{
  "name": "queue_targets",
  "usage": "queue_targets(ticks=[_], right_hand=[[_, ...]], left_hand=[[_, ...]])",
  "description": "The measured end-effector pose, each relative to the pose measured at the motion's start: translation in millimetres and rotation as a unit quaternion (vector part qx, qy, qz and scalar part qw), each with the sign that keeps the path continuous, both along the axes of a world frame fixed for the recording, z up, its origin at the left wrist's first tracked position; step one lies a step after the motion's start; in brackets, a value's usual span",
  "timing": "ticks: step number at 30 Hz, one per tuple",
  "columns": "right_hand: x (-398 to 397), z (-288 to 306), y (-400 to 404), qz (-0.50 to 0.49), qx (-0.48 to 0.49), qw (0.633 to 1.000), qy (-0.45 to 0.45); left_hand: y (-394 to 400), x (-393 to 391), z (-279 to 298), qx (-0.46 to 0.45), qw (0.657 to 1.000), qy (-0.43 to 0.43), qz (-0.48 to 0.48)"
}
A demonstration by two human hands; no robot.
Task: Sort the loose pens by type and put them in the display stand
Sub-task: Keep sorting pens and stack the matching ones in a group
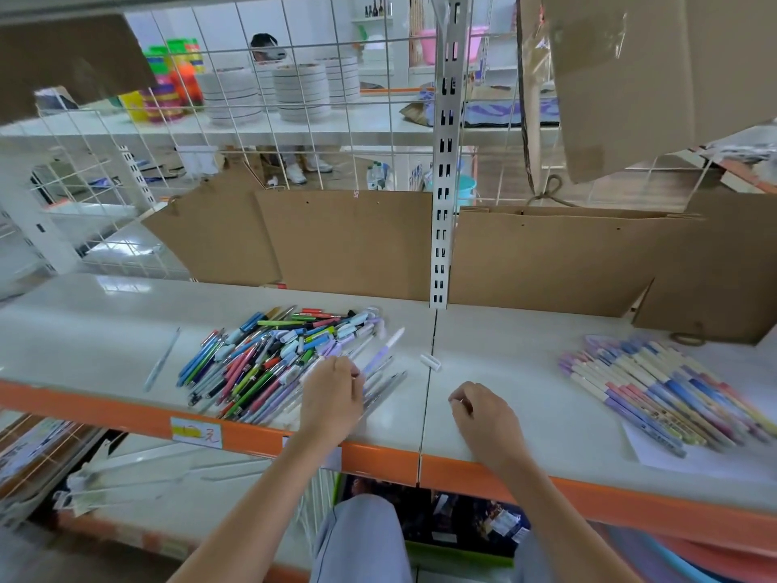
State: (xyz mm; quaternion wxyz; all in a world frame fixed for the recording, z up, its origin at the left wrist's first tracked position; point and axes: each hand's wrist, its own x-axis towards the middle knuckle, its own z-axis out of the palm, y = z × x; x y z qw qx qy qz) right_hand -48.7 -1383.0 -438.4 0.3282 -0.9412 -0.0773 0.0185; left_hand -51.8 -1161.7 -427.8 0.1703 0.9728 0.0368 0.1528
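Far left on the white shelf [105, 313], a single pale pen [162, 359] lying alone, angled from far right to near left, apart from the rest. Just right of it, a big jumbled pile of loose pens [269, 355] (blue, green, pink, red, lilac, black, all crossing one another), spread from mid-shelf toward the orange front edge [126, 410]. Over the pile's near right side, the left hand [334, 397], back up, fingers curled down among the pens; whether clamped on one or only touching cannot be told, the fingertips being hidden. Beside that hand to the far right, a lilac-and-white pen [384, 349] on the pile's rim. A little further right, near the seam between the two shelf boards, a small white cap [431, 362] lying by itself. Right of the seam, the right hand [483, 414] resting on bare shelf near the front edge, fingers loosely curled, nothing visibly held. Far right, a neat fanned row of sorted pens [656, 393] with pastel caps, lying side by side, partly on a white sheet [672, 460]. Behind everything, brown cardboard [349, 241] standing along the shelf's far side.
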Motion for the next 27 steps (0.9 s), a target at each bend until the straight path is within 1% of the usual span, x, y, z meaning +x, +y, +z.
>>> queue_targets(ticks=[2, 5, 10, 14, 17, 20, 22, 25, 27], right_hand=[[0.6, 2.0, -1.5, -0.017, 0.033, 0.999, 0.013], [-0.4, 4.1, -3.9, -0.038, 0.074, 0.996, 0.025], [-2.2, 5.2, -3.9, -0.039, 0.090, 0.995, 0.035], [-2.8, 6.1, -4.4, -0.043, 0.097, 0.993, 0.043], [-2.9, 6.2, -4.1, -0.038, 0.096, 0.994, 0.043], [-3.2, 6.4, -4.2, -0.039, 0.102, 0.993, 0.045], [-3.4, 7.1, -4.3, -0.041, 0.105, 0.993, 0.047], [-3.6, 7.5, -4.1, -0.040, 0.100, 0.993, 0.047], [-3.7, 7.1, -3.8, -0.041, 0.097, 0.994, 0.041]], left_hand=[[-19.1, -9.1, -2.2, -0.013, 0.998, 0.000, -0.059], [-40.4, -20.1, -11.1, 0.031, 0.995, 0.014, -0.096], [-37.1, -20.7, -13.5, 0.035, 0.997, 0.003, -0.064], [-21.9, -21.5, -13.7, -0.013, 0.997, -0.014, -0.076], [5.0, -23.2, -11.2, -0.026, 0.999, -0.024, -0.017], [35.3, -26.3, -9.8, 0.018, 0.998, -0.005, 0.059], [45.9, -28.4, -9.8, 0.040, 0.995, 0.011, 0.087], [48.6, -27.8, -9.7, 0.036, 0.996, 0.020, 0.084], [39.9, -25.4, -5.8, -0.010, 0.998, 0.005, 0.054]])
